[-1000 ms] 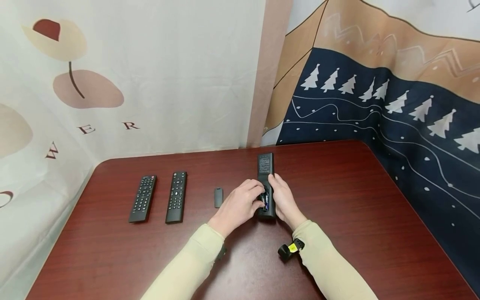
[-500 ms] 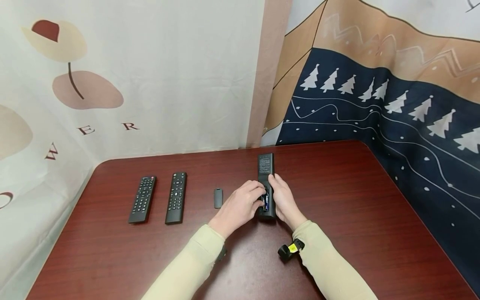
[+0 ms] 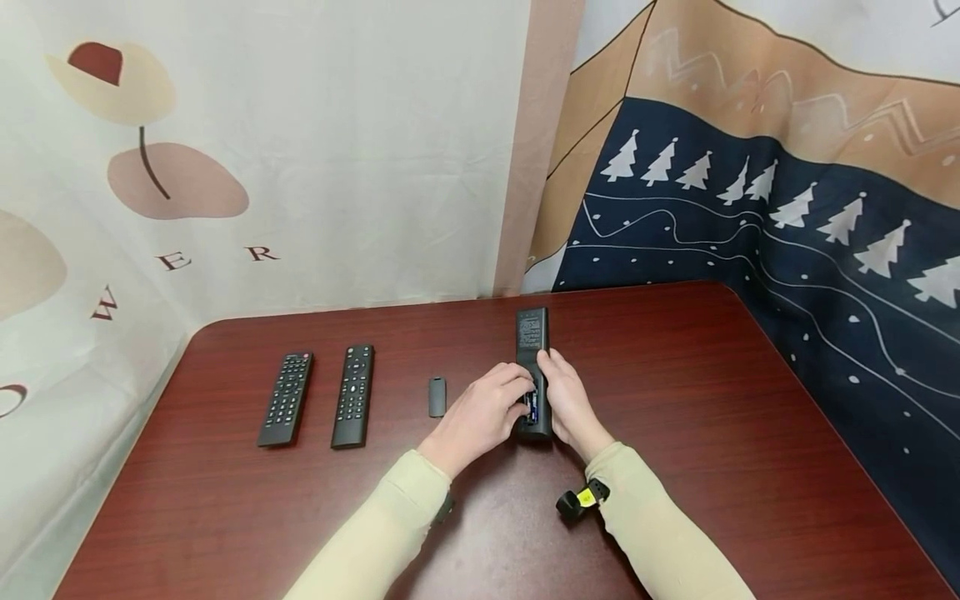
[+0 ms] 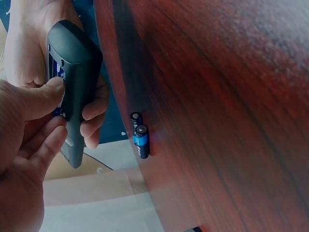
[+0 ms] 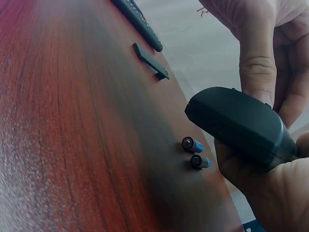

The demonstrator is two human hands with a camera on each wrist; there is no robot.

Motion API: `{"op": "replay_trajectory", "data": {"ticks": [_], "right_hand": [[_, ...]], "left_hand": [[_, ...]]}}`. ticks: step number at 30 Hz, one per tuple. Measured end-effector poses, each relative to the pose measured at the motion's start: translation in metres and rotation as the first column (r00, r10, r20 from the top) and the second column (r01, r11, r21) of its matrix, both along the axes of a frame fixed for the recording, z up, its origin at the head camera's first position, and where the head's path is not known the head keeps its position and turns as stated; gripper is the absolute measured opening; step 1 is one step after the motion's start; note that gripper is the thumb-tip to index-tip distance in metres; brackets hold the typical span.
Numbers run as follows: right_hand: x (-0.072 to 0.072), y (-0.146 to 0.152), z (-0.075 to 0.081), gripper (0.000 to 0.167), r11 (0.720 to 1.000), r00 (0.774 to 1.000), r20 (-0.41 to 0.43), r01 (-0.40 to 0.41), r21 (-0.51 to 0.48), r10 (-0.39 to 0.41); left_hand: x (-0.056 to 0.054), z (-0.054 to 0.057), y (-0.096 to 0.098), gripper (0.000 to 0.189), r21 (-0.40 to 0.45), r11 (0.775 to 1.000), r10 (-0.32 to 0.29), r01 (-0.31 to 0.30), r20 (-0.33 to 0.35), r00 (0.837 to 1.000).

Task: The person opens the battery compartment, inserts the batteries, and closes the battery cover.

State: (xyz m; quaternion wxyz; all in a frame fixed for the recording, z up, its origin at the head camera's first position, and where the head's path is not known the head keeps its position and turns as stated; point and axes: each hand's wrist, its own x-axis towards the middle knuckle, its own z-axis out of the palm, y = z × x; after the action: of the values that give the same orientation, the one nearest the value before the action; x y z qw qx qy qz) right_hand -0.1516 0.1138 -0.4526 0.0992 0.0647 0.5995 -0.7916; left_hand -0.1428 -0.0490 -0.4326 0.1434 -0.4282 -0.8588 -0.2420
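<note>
My right hand (image 3: 572,408) grips a black remote control (image 3: 532,329) from its right side, back face up, above the table. The battery compartment is uncovered, and blue batteries (image 3: 533,405) show inside it. My left hand (image 3: 483,407) reaches in from the left, with thumb and fingertips at a battery in the compartment; the fingers partly hide it. In the left wrist view the thumb presses near the top of the opening and a fingertip lies lower down. Two loose blue-and-black batteries (image 4: 141,141) lie on the table below the remote control.
Two more black remote controls (image 3: 285,398) (image 3: 352,396) lie buttons up at the left of the dark red table (image 3: 697,400). A small battery cover (image 3: 437,397) rests between them and my left hand. Patterned curtains (image 3: 375,158) hang behind the table.
My left fingertips shift very slightly at the battery compartment. The remote control and my right hand stay nearly in place.
</note>
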Motion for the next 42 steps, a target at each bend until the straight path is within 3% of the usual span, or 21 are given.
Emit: {"op": "replay_trajectory", "data": {"ticks": [10,21,33,42], "right_hand": [[0.0,0.001,0.001,0.051,1.0,1.0,-0.013,0.003,-0.018,-0.003],[0.0,0.005,0.004,0.047,0.999,1.0,-0.007,-0.002,-0.05,0.002],[0.0,0.006,0.004,0.048,0.998,1.0,-0.017,0.009,-0.055,-0.01],[0.0,0.007,0.004,0.048,0.998,1.0,-0.012,0.019,-0.063,-0.02]], "left_hand": [[0.0,-0.002,-0.001,0.027,0.003,1.0,-0.029,0.029,-0.004,1.0],[0.005,-0.001,-0.001,0.053,0.009,0.999,-0.044,0.043,0.092,0.995],[0.01,-0.004,0.002,0.059,-0.026,1.0,0.0,0.001,0.019,1.0],[0.012,-0.011,0.003,0.058,-0.001,1.0,0.006,-0.006,-0.034,0.999]]}}
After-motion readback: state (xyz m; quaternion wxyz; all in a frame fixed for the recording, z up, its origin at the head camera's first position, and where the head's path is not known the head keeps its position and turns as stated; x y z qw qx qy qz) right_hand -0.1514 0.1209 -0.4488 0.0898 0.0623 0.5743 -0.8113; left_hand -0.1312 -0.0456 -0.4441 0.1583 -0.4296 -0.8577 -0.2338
